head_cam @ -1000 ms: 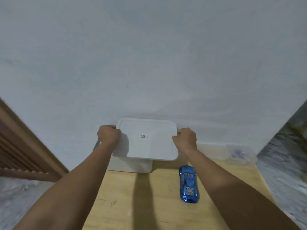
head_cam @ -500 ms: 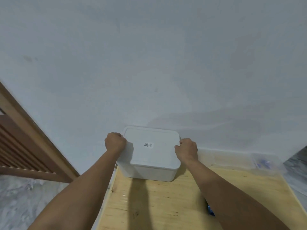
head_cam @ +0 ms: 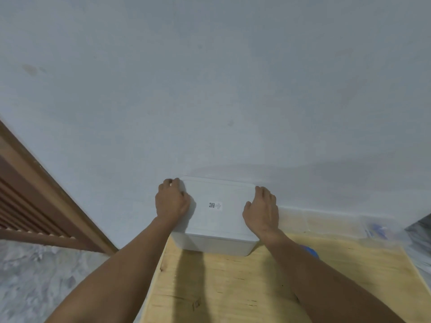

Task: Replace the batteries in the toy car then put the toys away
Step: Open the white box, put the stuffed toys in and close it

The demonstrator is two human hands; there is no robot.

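Observation:
A white storage box stands at the far left of the wooden table, against the wall. Its white lid, with a small code sticker, lies flat on it. My left hand grips the lid's left edge with curled fingers. My right hand rests on the lid's right edge with its fingers fairly straight. The blue toy car lies on the table to the right of the box, and only a small part shows behind my right forearm.
A clear plastic container with small blue items stands against the wall at the table's far right. A brown louvered door is at the left. Marbled grey floor surrounds the table.
The lid, held tilted above the box a second ago, now sits down on it. My right hand has gone from gripping the edge to lying flatter on it. My forearm now hides most of the car.

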